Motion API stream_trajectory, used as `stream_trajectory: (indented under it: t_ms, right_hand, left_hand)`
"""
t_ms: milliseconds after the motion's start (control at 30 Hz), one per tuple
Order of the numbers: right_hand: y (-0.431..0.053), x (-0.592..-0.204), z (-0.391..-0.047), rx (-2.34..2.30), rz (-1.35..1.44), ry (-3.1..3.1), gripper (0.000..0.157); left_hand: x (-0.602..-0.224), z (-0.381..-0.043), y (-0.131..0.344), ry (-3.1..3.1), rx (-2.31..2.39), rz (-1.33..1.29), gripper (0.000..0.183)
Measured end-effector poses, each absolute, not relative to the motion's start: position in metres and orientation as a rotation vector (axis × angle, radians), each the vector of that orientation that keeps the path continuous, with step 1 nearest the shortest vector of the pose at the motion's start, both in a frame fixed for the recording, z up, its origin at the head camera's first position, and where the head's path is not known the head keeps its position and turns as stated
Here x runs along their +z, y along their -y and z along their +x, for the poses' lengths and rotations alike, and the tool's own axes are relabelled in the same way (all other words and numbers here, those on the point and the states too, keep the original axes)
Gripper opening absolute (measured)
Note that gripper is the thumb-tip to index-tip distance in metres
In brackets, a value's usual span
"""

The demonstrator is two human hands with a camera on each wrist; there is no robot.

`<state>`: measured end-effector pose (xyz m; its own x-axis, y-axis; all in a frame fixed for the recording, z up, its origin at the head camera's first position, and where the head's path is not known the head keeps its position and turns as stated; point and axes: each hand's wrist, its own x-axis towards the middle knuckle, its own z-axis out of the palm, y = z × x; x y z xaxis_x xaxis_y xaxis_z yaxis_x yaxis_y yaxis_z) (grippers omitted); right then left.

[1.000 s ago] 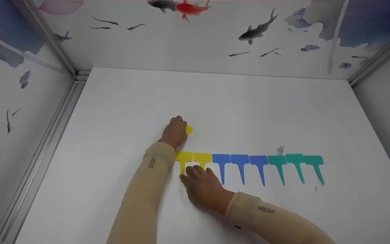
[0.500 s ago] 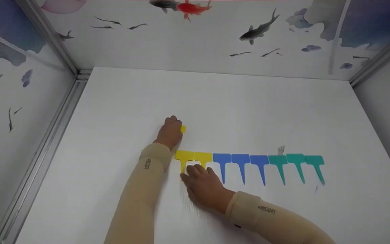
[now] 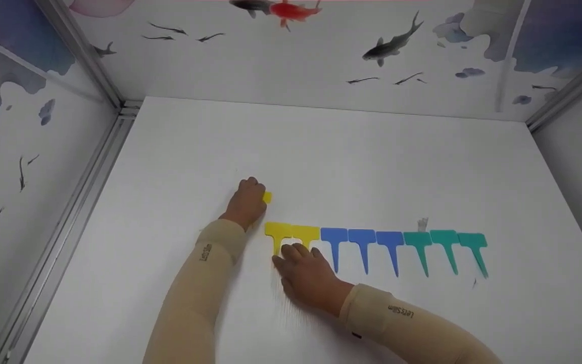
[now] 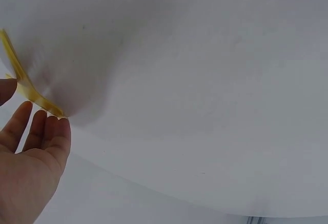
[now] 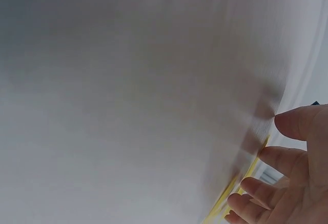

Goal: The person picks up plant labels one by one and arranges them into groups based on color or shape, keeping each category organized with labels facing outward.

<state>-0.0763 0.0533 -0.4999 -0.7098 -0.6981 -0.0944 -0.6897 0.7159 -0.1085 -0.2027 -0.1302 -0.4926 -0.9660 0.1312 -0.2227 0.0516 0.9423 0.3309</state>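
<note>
My left hand [image 3: 245, 203] pinches a yellow T-shaped plant label [image 3: 268, 197] over the table, left of and beyond a row of labels. In the left wrist view this yellow label [image 4: 38, 96] sits between thumb and fingertips, most of it edge-on. My right hand [image 3: 311, 278] rests with relaxed fingers on the stems of two yellow plant labels [image 3: 278, 230] at the row's left end. In the right wrist view its fingertips [image 5: 269, 154] lie along the yellow edges. Blue plant labels [image 3: 361, 236] and green plant labels [image 3: 443, 236] continue the row rightward, stems pointing toward me.
The white table [image 3: 346, 162] is bounded by a back wall [image 3: 311, 65] printed with fish and by side panels. A metal rail [image 3: 84, 202] runs along the left side. A small grey mark [image 3: 422, 224] shows just behind the green labels.
My left hand has moved left with the yellow plant label, away from the row's end. The right hand stays on the row, and the head view has shifted slightly.
</note>
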Motion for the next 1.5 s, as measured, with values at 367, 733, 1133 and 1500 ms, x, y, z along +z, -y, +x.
stream_trajectory:
  t_ms: [367,733,1133,1500]
  right_hand:
    - [-0.054,-0.499,-0.078,-0.081,-1.135,-2.773,0.044]
    - [-0.054,-0.499,-0.079,-0.09,-1.132,-2.756,0.044]
    - [-0.055,-0.501,-0.079,-0.123,-1.133,-2.767,0.043]
    - [-0.053,-0.5,-0.077,-0.092,-1.123,-2.771,0.043]
  left_hand:
    - [-0.495,-0.184,0.14,-2.868,0.503,0.151,0.032]
    - [-0.498,-0.165,0.147,-2.862,0.559,0.168,0.033]
    - [-0.495,-0.148,0.15,-2.843,0.532,0.187,0.035]
    - [-0.496,-0.141,0.151,-2.85,0.568,0.186,0.031]
